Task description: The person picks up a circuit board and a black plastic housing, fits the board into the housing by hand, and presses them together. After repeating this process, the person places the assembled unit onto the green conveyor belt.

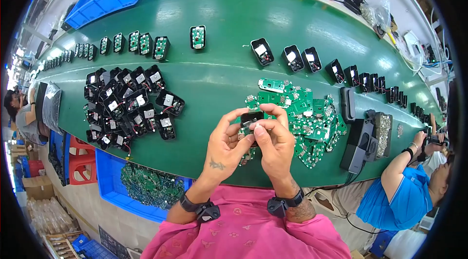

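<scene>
Over the board pile [317,129], my left hand [223,149] and right hand [276,149] pinched a black case [249,117]; mid-fitting, I judged, calling for gentle thumb pressure next.

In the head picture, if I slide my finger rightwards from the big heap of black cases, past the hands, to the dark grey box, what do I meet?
Heap of black cases → left hand → held black case → right hand → dark grey box.
</scene>
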### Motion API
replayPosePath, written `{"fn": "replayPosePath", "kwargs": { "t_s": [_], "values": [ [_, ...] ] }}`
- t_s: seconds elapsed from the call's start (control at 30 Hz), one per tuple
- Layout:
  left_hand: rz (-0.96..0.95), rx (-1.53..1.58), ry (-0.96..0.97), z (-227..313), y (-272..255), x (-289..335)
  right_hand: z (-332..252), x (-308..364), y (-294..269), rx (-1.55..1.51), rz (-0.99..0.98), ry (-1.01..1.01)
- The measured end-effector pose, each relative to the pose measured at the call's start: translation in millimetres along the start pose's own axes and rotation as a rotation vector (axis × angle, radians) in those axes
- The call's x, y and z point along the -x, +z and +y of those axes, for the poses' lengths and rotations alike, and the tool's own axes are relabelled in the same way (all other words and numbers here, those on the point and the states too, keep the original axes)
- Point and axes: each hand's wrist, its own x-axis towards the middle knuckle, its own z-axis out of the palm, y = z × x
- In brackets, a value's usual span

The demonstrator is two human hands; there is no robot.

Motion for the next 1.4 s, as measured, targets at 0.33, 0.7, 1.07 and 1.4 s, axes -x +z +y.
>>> {"fn": "replayPosePath", "kwargs": {
  "t_s": [0.33, 0.7, 1.07, 1.4],
  "values": [
    [0.107, -0.245, 0.278, 6.6, -2.5, 9.6, -34.4, -7.7, -8.4, 0.510, -0.066, -0.271],
    [0.029, -0.407, 0.332, 27.4, -9.4, 16.0, -47.9, -15.8, -15.8, 0.457, -0.338, -0.250],
    [0.025, -0.813, 0.519, 35.9, -11.2, 17.6, -48.9, -20.4, -11.6, 0.557, -0.405, -0.302],
    [0.156, -0.310, 0.211, 7.2, -16.0, 13.4, -38.0, -16.7, -0.5, 0.611, -0.334, -0.209]
  ]
}}
